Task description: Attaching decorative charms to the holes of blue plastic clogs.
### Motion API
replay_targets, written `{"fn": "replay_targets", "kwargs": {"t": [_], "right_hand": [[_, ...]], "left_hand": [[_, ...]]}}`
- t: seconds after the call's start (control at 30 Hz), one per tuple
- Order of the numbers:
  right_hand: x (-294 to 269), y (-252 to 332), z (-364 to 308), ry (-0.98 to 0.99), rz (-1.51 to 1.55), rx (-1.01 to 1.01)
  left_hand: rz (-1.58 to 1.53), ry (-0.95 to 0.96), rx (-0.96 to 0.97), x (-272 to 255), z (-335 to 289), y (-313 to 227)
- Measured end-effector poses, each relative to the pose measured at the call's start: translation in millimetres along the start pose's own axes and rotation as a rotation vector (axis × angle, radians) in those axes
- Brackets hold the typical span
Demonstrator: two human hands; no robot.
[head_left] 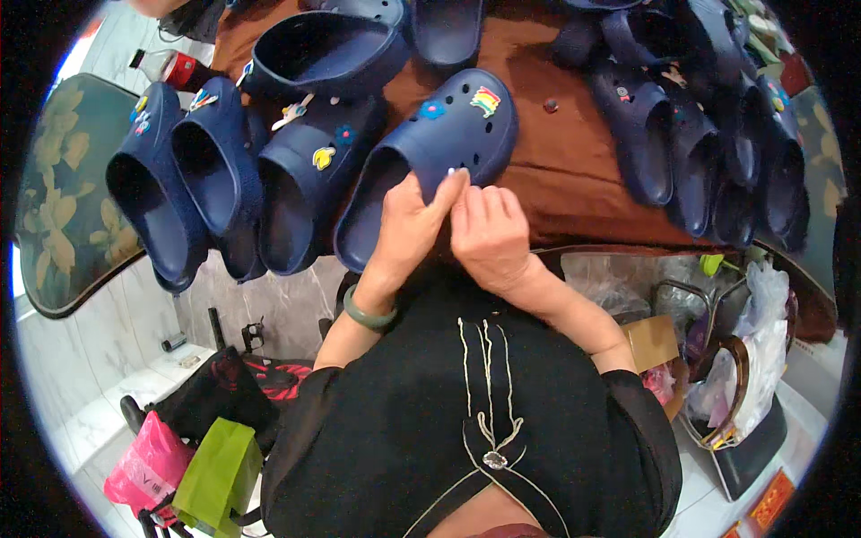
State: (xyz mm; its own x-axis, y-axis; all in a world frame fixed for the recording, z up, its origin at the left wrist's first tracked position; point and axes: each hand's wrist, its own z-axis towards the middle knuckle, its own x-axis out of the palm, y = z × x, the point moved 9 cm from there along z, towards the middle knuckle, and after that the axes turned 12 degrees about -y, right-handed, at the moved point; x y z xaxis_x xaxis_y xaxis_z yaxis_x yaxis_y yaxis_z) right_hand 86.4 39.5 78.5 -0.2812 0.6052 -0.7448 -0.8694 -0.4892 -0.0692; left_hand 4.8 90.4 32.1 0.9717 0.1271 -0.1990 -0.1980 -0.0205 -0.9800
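A navy blue clog (480,148) with round holes lies tilted at the front of the table, toe pointing away to the right. On its top sit a blue flower charm (431,109) and a rainbow-coloured charm (485,101). My left hand (404,229), a green bangle on its wrist, closes over the clog's near side, thumb up by the holes; its other fingers are mostly hidden. Against that thumb, at the clog's edge, my right hand (491,235) has its fingers curled in. Whatever it may pinch is hidden. Just left, another clog (309,179) carries a yellow charm (324,159).
More navy clogs stand along the left, at the back, and in a pile (646,134) on the right of the brown cloth (547,170). A dark-capped bottle (170,68) lies back left. Below are pink (148,462) and green bags (218,475), and a basket with plastic bags (740,368).
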Motion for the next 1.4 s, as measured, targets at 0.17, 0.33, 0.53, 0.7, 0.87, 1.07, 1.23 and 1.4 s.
{"fn": "replay_targets", "kwargs": {"t": [0.17, 0.33, 0.53, 0.7, 0.87, 1.07, 1.23, 1.4], "right_hand": [[8.1, -16.2, -6.7, 0.005, 0.353, 0.08], [20.5, -99.0, -10.8, -0.1, 0.691, 0.369], [59.5, -199.3, -28.6, -0.072, 0.112, 0.572], [66.9, -200.9, -31.8, -0.1, 0.243, 0.603], [40.5, -157.1, -14.7, -0.222, 0.679, 0.681], [24.2, -91.5, -7.0, -0.402, 0.612, 0.406], [26.5, -77.1, -19.9, -0.38, 0.611, 0.373], [20.8, -69.9, -18.6, -0.247, 0.533, 0.355]], "left_hand": [[-0.083, 0.006, -0.034, -5.0, 0.4, 7.3], [0.086, -0.04, 0.12, -5.1, 0.7, -4.9], [0.28, -0.025, 0.148, -2.1, 2.8, -7.2], [0.333, -0.071, 0.186, -4.2, 1.7, -8.3], [0.291, -0.082, 0.254, -5.8, -0.6, -12.2], [0.238, -0.106, 0.288, -6.0, 4.2, -19.8], [0.211, -0.087, 0.217, -5.6, 5.2, -10.4], [0.173, -0.095, 0.295, -5.9, 3.0, -15.1]]}}
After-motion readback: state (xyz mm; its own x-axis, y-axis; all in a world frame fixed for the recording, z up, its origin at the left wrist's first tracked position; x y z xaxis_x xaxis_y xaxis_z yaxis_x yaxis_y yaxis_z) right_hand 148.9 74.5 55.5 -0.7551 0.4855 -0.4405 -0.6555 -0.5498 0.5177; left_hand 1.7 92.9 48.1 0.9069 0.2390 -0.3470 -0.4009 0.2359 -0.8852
